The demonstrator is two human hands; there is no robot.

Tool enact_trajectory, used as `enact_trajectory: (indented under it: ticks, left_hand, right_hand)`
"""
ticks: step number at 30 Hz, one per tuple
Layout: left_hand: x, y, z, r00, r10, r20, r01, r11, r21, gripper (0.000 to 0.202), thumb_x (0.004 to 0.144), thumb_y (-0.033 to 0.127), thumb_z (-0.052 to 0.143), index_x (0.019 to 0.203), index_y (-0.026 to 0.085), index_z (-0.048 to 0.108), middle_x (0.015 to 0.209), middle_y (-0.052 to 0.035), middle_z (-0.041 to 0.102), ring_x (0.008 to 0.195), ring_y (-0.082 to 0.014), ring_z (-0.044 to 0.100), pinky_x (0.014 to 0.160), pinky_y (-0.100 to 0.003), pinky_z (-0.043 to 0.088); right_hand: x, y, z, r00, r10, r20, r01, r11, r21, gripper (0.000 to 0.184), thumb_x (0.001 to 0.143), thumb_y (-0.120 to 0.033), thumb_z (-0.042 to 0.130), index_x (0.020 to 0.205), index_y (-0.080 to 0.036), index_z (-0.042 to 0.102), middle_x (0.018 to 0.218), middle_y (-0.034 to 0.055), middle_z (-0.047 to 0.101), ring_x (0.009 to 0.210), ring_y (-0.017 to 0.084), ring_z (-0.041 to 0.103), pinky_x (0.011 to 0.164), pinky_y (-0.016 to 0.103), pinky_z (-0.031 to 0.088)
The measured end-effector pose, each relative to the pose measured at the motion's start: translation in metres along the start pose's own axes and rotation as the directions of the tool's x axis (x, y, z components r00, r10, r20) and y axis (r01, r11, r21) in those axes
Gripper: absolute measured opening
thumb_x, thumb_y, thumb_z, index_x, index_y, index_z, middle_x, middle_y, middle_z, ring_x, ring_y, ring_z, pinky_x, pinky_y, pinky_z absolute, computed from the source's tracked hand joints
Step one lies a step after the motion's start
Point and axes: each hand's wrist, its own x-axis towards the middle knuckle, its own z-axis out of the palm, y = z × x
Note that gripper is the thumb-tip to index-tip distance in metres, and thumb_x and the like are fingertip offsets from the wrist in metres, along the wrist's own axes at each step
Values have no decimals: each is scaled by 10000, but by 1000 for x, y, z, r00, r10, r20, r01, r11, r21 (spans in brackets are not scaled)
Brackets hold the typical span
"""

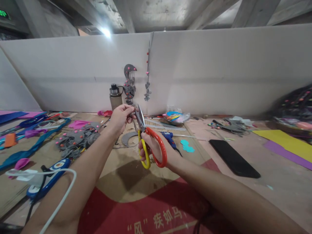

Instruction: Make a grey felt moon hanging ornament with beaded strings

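My right hand [152,144] grips a pair of scissors [163,151] with one red and one yellow handle loop. Their blades stand apart and point up and away from me. In front of them, my left hand [122,117] pinches a thin grey cord [134,106] close to the blades; its exact shape is hard to make out. Below the hands, a grey felt crescent [128,139] lies on the cardboard [117,185], partly behind my right hand. A blue glue gun [169,139] rests just right of the scissors.
Grey felt pieces with pink dots [78,138] and a blue power strip [48,178] lie left. A bottle [115,99] stands at the back by hanging felt ornaments [129,81]. On the right are a black phone [232,157] and yellow sheet [285,141].
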Motion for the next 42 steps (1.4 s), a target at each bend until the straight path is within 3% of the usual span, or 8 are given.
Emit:
enact_trajectory:
  ticks: [7,21,27,42]
  left_hand:
    - [-2,-7,4,999,27,48,-28,999,23,129,726,163,638,705,145,513,638,-25,640,428,-70,529,348,-160,286]
    - [-6,-10,11,996,-37,81,32,997,63,138,781,195,602,702,155,496,517,-1,573,404,-77,490,347,-155,274]
    - [-6,-15,10,995,4,96,-7,999,38,138,776,216,621,720,152,511,557,-9,596,425,-71,494,371,-155,302]
    - [-7,-16,11,994,-32,101,29,999,33,187,744,244,660,711,162,495,566,4,584,431,-74,502,369,-164,312]
  right_hand:
    - [2,4,-2,1000,-21,-21,21,1000,-4,342,795,-537,542,822,-210,446,639,-50,522,479,120,565,424,273,502]
    - [2,2,-6,1000,-4,-31,3,999,-45,317,794,-513,545,844,-224,425,630,-59,519,402,101,512,337,230,442]
    - [0,3,-7,999,-35,-24,34,999,-21,315,802,-512,537,875,-227,427,647,-60,517,412,94,515,340,215,443]
    - [2,6,-8,998,-51,-36,50,998,-32,300,810,-510,521,865,-232,423,632,-67,497,392,89,498,313,200,418]
